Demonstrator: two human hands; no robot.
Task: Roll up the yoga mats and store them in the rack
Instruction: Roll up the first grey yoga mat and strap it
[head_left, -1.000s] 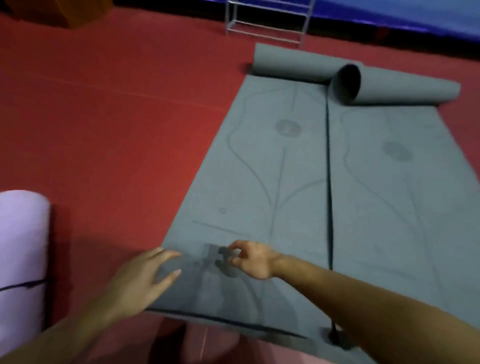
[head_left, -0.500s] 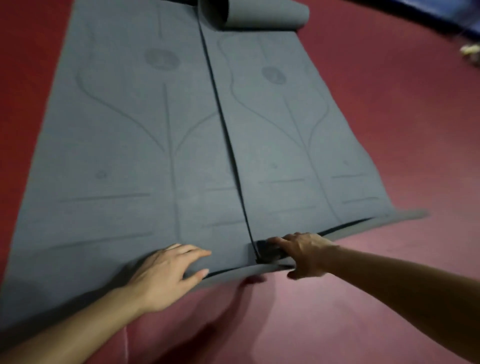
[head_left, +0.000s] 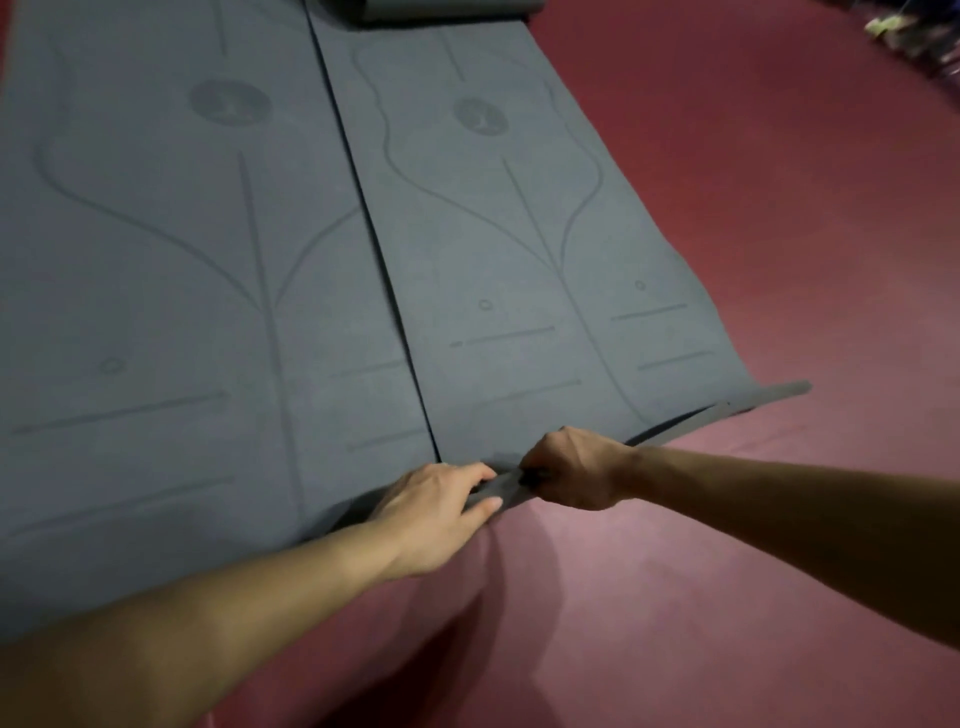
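Okay, so the right mat lies flat on the floor, running off toward 12 o'clock, with the left mat touching it at 9. My right hand is clenched round its near edge at 6 o'clock, which is curled up off the floor. My left hand lies on that edge just beside it, fingers fairly straight, pressing not gripping. I'd guess light, floppy, grippy foam. It'll roll crooked, so I'd spread my hands toward both corners first.
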